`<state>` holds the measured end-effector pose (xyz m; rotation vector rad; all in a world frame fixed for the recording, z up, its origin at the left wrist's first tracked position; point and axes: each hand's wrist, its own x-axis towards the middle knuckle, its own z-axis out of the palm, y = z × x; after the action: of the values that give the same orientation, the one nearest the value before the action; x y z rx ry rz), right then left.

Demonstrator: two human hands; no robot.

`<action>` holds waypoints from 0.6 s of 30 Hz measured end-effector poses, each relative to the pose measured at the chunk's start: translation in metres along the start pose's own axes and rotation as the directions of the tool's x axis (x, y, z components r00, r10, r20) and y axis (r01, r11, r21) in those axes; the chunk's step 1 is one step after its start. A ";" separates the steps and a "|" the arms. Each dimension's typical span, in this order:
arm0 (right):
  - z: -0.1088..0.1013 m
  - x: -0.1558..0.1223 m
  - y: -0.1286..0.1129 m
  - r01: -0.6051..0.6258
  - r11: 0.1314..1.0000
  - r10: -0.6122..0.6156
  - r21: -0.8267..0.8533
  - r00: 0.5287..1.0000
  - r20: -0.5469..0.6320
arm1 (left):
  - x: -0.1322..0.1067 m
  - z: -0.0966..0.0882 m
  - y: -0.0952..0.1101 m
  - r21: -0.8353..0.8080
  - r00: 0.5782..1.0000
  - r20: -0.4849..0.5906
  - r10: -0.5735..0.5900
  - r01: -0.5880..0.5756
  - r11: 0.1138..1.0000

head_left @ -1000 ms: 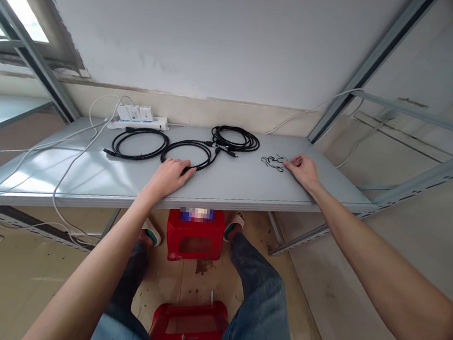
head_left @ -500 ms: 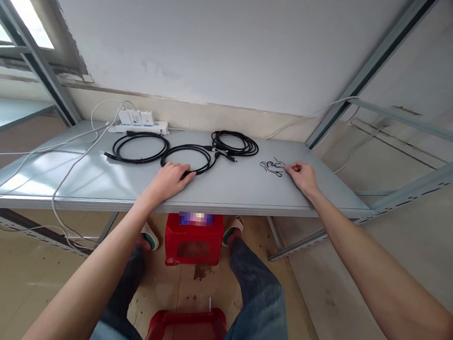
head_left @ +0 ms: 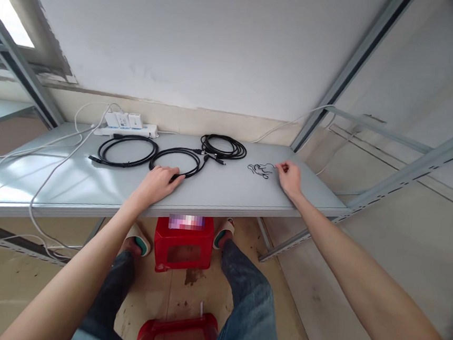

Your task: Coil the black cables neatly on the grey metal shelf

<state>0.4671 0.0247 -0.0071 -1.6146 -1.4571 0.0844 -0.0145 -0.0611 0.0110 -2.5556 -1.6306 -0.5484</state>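
Observation:
On the grey shelf top, my left hand (head_left: 157, 186) rests at the near edge of a coiled black cable (head_left: 176, 149), its fingers closed on the loop. The cable's connector ends lie at the coil's right side. To the right, my right hand (head_left: 289, 178) pinches the end of a thin black tie at the edge of a small tangled pile of thin black ties (head_left: 260, 170). A second black cable coil (head_left: 127, 165) lies to the left. Behind, a thicker black coil (head_left: 227, 156) lies near the wall.
A white power strip (head_left: 145, 130) with white plugs stands at the back left. White cords (head_left: 58, 161) hang over the shelf's left front edge. Metal uprights (head_left: 329, 84) frame the shelf. Red stools (head_left: 183, 245) stand below, near my feet.
The view has shifted, so everything appears further left. My right hand has drawn slightly right from the pile with a tie's end between its fingers. My left hand stays on the middle coil.

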 end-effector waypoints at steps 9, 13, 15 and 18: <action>-0.004 -0.004 -0.014 0.035 0.978 0.007 0.203 0.979 -0.202 | 0.001 -0.004 0.004 0.038 1.000 0.021 -0.014 0.014 0.999; 0.002 -0.009 -0.062 0.172 0.936 -0.078 0.306 0.951 -0.299 | 0.003 -0.003 0.002 0.012 0.999 0.030 -0.020 0.020 1.000; 0.011 -0.018 -0.104 0.256 0.899 -0.186 0.354 0.957 -0.222 | 0.003 -0.002 0.001 0.001 0.999 0.039 -0.025 0.025 1.000; 0.041 -0.039 -0.170 0.368 0.837 -0.354 0.404 0.928 -0.114 | 0.002 -0.002 0.000 0.015 0.999 0.038 -0.019 0.018 1.000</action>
<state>0.3044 -0.0065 0.0607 -0.9708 -1.5672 0.1418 -0.0146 -0.0593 0.0135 -2.5586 -1.6653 -0.4906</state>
